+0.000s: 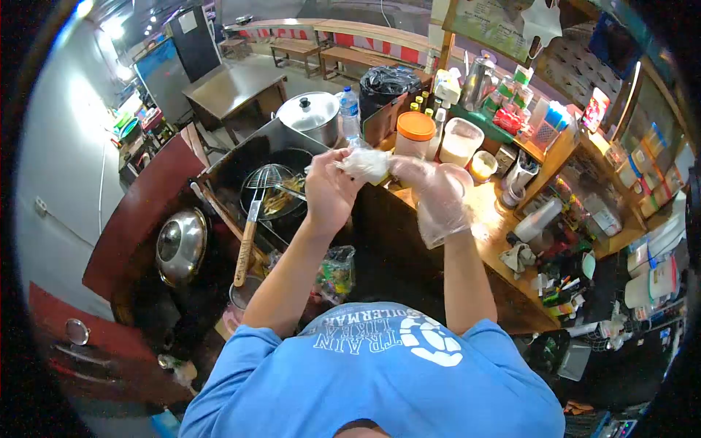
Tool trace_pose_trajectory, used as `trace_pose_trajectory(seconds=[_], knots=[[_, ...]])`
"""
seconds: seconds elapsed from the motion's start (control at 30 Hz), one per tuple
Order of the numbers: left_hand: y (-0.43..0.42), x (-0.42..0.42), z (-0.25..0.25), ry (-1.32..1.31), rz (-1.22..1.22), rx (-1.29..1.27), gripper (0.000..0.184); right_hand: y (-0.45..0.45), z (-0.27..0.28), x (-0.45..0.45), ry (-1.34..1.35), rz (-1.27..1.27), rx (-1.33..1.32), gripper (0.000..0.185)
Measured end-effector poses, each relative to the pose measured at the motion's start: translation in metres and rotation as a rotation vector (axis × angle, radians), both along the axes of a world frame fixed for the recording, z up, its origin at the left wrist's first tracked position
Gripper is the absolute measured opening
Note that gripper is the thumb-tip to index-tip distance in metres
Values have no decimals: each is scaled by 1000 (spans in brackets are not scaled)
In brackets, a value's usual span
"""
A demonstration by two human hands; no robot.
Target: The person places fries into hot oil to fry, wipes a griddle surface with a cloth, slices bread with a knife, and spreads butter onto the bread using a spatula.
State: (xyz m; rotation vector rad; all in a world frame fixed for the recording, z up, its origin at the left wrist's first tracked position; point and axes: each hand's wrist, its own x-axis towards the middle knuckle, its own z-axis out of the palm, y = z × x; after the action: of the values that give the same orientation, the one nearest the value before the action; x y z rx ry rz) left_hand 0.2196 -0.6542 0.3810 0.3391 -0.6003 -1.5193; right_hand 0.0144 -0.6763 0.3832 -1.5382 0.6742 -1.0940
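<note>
My left hand [332, 186] is bare, its fingers closed on one side of a crumpled whitish clear plastic [366, 165]. My right hand [434, 191] wears a loose clear plastic glove, and its fingers pinch the other side of the same plastic. Both hands are raised in front of my chest, a short way apart. Left of them, a wok [274, 208] holds dark oil and fried pieces. A wire skimmer [252, 219] with a wooden handle lies across the wok's edge.
A lidded pot [309, 115] and a water bottle [349, 113] stand beyond my hands. An orange-lidded jar [414, 135] and a white tub [461, 141] stand on the wooden counter [485, 219]. A metal lid [181, 247] is at left.
</note>
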Motion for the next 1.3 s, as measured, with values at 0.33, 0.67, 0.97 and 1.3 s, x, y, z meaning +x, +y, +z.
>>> trace_pose_trajectory(seconds=[0.33, 0.67, 0.97, 1.3], knots=[[14, -3, -17, -124, -34, -1, 13, -1, -25, 20, -294, -156, -14, 21], [21, -5, -25, -355, 8, 0, 23, -1, -34, 25, -618, 54, 332, 32], [18, 10, -22, -326, 80, -217, 31, -21, -64, 17, -654, -157, 549, 24], [19, 11, -4, 83, -259, -322, 42, 11, -65, 19, -462, -514, 305, 12]])
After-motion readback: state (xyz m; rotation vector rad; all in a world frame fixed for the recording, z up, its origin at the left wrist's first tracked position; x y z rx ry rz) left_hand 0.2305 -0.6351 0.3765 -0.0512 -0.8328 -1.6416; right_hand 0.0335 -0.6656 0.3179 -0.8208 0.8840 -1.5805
